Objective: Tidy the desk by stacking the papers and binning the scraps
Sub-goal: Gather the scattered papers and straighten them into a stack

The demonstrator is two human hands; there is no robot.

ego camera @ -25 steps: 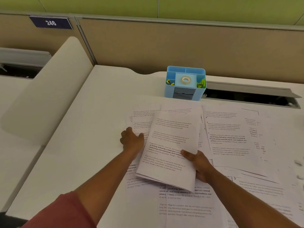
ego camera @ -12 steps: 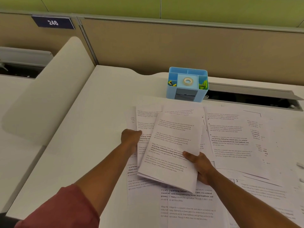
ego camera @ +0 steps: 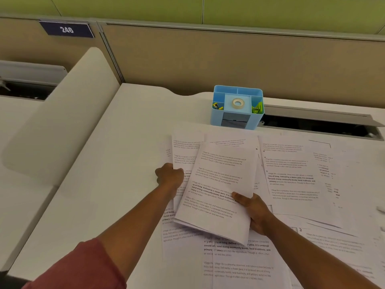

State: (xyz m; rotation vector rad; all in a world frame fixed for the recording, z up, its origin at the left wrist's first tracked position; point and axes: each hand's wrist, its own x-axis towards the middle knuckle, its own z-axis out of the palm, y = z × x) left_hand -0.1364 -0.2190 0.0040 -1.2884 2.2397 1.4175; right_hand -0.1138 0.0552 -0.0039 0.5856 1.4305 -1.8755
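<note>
A bundle of printed sheets (ego camera: 216,190) is pinched at its near right corner by the right hand (ego camera: 253,213), thumb on top. A single sheet (ego camera: 185,151) is gripped at its left edge by the curled left hand (ego camera: 169,177). More loose papers (ego camera: 295,176) are spread over the desk (ego camera: 125,147), below the blue organiser (ego camera: 236,122). The bundle could be fanned or dropped, since only one corner is held. No scraps can be made out.

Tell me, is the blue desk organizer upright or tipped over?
Upright: the blue desk organizer stands on its base with compartments facing up, the tape roll lying flat inside.
</note>
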